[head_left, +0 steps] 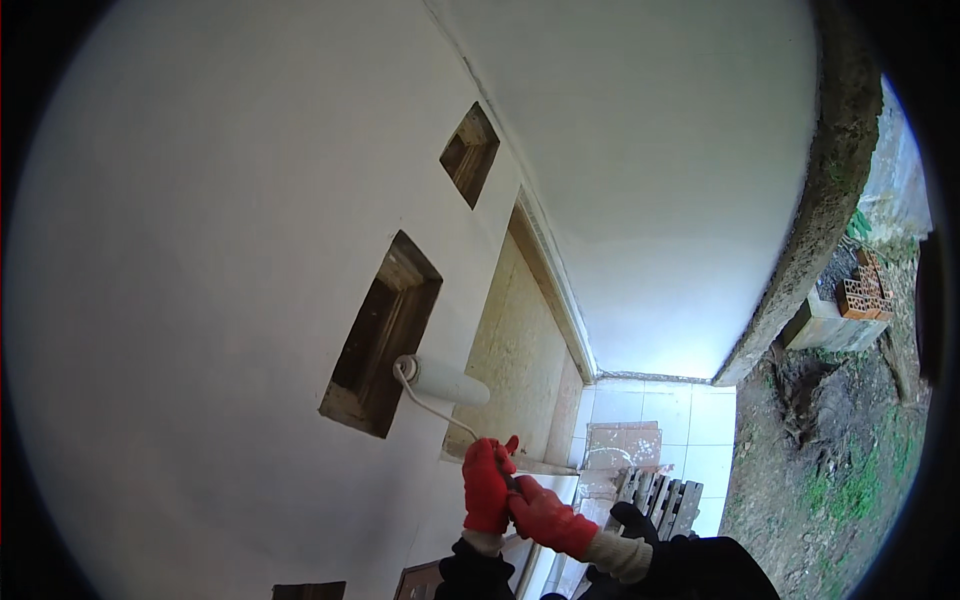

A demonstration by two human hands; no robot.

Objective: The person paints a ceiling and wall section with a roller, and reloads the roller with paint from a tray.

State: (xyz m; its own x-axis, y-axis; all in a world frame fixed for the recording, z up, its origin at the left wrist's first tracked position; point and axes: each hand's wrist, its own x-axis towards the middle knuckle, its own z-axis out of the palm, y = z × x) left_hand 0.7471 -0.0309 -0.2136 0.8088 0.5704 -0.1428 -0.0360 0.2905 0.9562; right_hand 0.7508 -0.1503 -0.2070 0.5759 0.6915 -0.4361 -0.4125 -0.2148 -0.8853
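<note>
A paint roller with a pale sleeve [448, 382] and a bent wire frame is raised against the white wall [200, 250], beside the lower recessed opening [410, 275]. My left hand [487, 487], in a red glove, is closed round the roller's dark handle. Just below and to the right, my right hand [551, 517], also in a red glove, grips the same handle close against the left. Most of the handle is hidden by the gloves. Whether the sleeve touches the wall cannot be made out.
A smaller opening [470, 155] and a wood-framed opening [515, 325] break the wall. Below lie white floor tiles [665, 405], a brown flat sheet [622, 445] spattered white, and a slatted wooden piece [660, 500]. Outside, bricks [866, 290] sit on a block above bare ground.
</note>
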